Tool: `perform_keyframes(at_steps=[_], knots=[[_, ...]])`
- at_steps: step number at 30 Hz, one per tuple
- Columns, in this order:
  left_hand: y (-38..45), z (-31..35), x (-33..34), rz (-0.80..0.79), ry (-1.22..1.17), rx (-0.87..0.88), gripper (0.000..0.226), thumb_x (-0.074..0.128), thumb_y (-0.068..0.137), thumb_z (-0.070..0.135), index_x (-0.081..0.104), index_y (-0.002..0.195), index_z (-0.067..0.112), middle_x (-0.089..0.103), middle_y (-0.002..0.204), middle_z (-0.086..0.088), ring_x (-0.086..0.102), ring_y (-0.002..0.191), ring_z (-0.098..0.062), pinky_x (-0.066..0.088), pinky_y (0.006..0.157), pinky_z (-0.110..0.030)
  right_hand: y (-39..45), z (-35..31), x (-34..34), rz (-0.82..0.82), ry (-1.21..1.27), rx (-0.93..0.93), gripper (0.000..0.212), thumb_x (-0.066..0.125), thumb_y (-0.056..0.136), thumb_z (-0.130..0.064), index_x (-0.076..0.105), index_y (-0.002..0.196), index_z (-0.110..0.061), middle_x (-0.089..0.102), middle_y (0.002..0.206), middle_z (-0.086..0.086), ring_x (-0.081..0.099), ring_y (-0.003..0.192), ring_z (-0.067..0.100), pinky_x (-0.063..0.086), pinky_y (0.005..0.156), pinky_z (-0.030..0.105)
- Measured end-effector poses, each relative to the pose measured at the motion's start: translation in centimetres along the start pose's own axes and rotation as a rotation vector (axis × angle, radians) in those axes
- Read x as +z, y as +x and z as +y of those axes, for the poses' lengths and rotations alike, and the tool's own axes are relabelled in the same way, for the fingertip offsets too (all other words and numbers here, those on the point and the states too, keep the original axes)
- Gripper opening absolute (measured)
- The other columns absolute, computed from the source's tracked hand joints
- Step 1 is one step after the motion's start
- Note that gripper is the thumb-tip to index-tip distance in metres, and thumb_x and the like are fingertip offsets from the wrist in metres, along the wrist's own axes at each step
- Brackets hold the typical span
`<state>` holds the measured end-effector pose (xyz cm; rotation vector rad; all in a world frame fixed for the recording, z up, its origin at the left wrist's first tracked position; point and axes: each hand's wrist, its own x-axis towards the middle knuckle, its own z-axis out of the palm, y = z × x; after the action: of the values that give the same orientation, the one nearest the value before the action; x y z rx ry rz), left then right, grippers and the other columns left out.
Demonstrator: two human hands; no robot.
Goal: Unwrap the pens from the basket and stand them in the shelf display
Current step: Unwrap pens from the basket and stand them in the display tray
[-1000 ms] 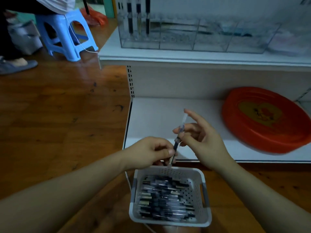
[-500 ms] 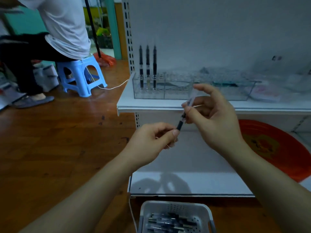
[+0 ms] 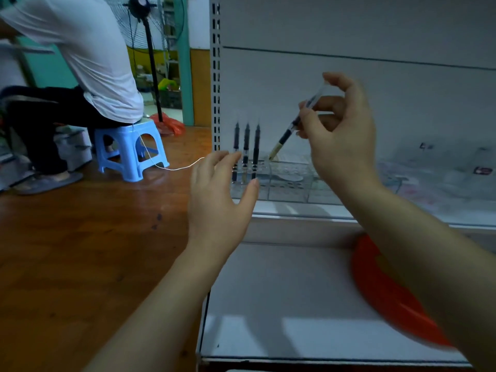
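At far left, a seated person [image 3: 80, 63] in a white shirt occupies a blue stool [image 3: 128, 149] on the wooden floor, with a standing fan [image 3: 146, 20] behind. The left hand [image 3: 220, 194] is raised in front of the shelf edge, palm turned away from the camera, fingers straight and spread, thumb out to the right; it holds nothing. Just behind its fingertips, three standing pens [image 3: 247, 149] rise upright from the left end of the clear display rack [image 3: 284, 181] on the upper shelf [image 3: 295, 210]. The right hand [image 3: 341, 135] is lifted higher, its wrist bent, its thumb and curled fingers pinching a pen [image 3: 292, 127]. This pen slants down to the left, its pale tip just above the rack beside the three pens. An orange tray [image 3: 386, 294] lies on the lower shelf.
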<state>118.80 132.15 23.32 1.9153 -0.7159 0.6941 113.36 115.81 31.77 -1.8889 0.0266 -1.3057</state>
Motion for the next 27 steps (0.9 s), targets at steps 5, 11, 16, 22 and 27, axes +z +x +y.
perform_keyframes(at_steps=[5, 11, 16, 22, 27], knots=[[0.2, -0.4, 0.7, -0.138, 0.045, -0.073, 0.058, 0.062, 0.094, 0.042, 0.045, 0.146, 0.020, 0.037, 0.153, 0.003, 0.034, 0.140, -0.014, 0.027, 0.104, -0.024, 1.3, 0.7, 1.6, -0.052, -0.127, -0.019, 0.041, 0.061, 0.098, -0.016, 0.046, 0.135, -0.024, 0.065, 0.096, -0.008, 0.070, 0.078, 0.008, 0.060, 0.075, 0.041], [0.4, -0.7, 0.7, -0.149, 0.061, -0.101, 0.055, 0.059, 0.096, 0.040, 0.047, 0.145, 0.018, 0.037, 0.153, 0.006, 0.035, 0.136, -0.009, 0.027, 0.100, -0.019, 1.4, 1.6, 2.5, -0.201, -0.261, -0.005, 0.042, 0.061, 0.098, -0.018, 0.046, 0.136, -0.028, 0.064, 0.099, -0.006, 0.068, 0.080, 0.009, 0.058, 0.072, 0.030], [0.4, -0.9, 0.8, -0.128, 0.040, -0.088, 0.051, 0.060, 0.096, 0.036, 0.049, 0.143, 0.017, 0.040, 0.151, 0.006, 0.037, 0.134, -0.007, 0.030, 0.099, -0.019, 1.3, 2.3, 2.9, -0.268, -0.333, -0.030, 0.043, 0.061, 0.097, -0.019, 0.046, 0.136, -0.030, 0.065, 0.101, -0.003, 0.067, 0.081, 0.011, 0.056, 0.069, 0.027], [0.4, -1.0, 0.8, -0.114, 0.030, -0.078, 0.050, 0.061, 0.096, 0.035, 0.050, 0.142, 0.017, 0.041, 0.150, 0.006, 0.037, 0.133, -0.007, 0.031, 0.098, -0.019, 1.4, 2.6, 3.1, -0.392, -0.438, -0.081, 0.044, 0.062, 0.096, -0.018, 0.047, 0.136, -0.028, 0.067, 0.099, -0.004, 0.065, 0.080, 0.010, 0.051, 0.071, 0.021], [0.5, -1.0, 0.7, -0.125, 0.012, -0.081, 0.049, 0.063, 0.095, 0.031, 0.052, 0.140, 0.017, 0.043, 0.148, 0.004, 0.040, 0.132, -0.008, 0.030, 0.097, -0.017, 0.8, 2.8, 3.1, -0.350, -0.418, -0.055, 0.048, 0.060, 0.097, -0.017, 0.045, 0.140, -0.030, 0.066, 0.101, -0.004, 0.065, 0.079, 0.007, 0.044, 0.063, 0.010]])
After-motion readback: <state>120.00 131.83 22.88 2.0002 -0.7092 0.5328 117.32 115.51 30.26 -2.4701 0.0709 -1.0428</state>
